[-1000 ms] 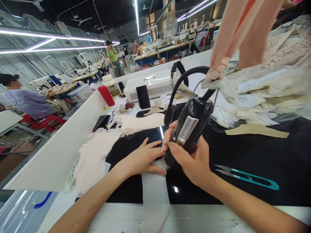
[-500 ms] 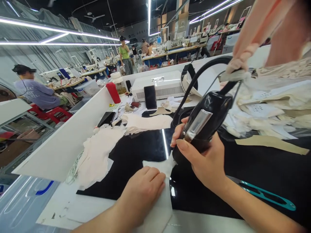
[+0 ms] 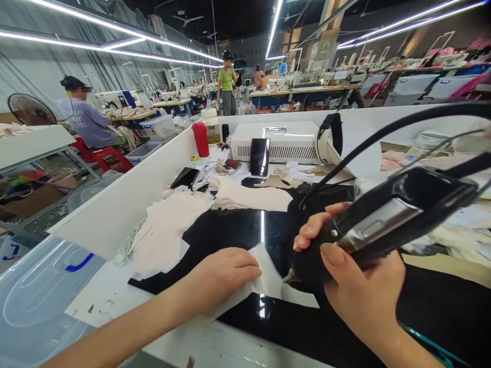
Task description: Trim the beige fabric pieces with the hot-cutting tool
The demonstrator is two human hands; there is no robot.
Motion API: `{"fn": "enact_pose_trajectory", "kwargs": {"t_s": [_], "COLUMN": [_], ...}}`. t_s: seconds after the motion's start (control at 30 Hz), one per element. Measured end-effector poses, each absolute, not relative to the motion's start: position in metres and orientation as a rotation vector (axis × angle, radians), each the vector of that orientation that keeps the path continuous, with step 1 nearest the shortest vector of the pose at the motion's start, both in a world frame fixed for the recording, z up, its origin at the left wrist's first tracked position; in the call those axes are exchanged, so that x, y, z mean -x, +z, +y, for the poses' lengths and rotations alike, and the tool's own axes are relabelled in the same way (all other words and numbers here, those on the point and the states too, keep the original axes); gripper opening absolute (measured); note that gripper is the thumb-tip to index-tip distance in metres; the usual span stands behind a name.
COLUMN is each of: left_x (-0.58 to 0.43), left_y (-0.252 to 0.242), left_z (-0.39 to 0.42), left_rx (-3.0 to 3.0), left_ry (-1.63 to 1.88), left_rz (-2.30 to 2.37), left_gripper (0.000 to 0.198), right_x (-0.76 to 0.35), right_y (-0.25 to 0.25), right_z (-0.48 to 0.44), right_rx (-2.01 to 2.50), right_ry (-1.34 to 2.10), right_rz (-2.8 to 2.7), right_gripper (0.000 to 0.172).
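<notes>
My right hand (image 3: 356, 276) is closed around a black hand-held power tool (image 3: 402, 199) with a silver metal plate and a narrow metal tip. A thick black cord runs from its back end. The tip meets the edge of a white fabric piece (image 3: 270, 278) on a glossy black mat (image 3: 226, 232). My left hand (image 3: 226, 273) lies flat on that piece, fingers together, pressing it down; the thumb is hidden. Part of the fabric runs beneath this hand and forearm.
Pale pink fabric pieces (image 3: 164, 230) are piled left, with more (image 3: 253, 197) behind. A phone (image 3: 260, 156) leans against a white vented box (image 3: 233, 138). Turquoise-handled thread snips (image 3: 433, 347) lie front right. A low white wall (image 3: 115, 214) borders the table. People sit and stand beyond.
The white fabric piece has turned, one end now pointing right. My right hand has tilted the tool lower and to the right. My left hand still presses the fabric. The view has shifted right.
</notes>
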State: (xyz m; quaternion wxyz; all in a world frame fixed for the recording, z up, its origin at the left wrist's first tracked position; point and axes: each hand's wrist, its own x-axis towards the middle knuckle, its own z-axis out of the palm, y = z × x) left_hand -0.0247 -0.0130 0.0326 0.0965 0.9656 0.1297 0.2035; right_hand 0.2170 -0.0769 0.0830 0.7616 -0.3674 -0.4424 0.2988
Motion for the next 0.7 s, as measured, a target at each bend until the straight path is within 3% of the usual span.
{"fn": "enact_pose_trajectory", "kwargs": {"t_s": [0.43, 0.7], "left_x": [-0.015, -0.003], "left_y": [0.013, 0.011], "left_z": [0.015, 0.013], "left_rx": [-2.856, -2.81], "left_ry": [0.413, 0.545], "left_rz": [0.497, 0.464], "left_gripper": [0.031, 0.028], "right_x": [-0.226, -0.236], "right_y": [0.083, 0.076], "right_z": [-0.099, -0.102], "right_rx": [0.841, 0.861], "right_ry": [0.64, 0.617], "right_rz": [-1.006, -0.986], "right_gripper": [0.045, 0.045]}}
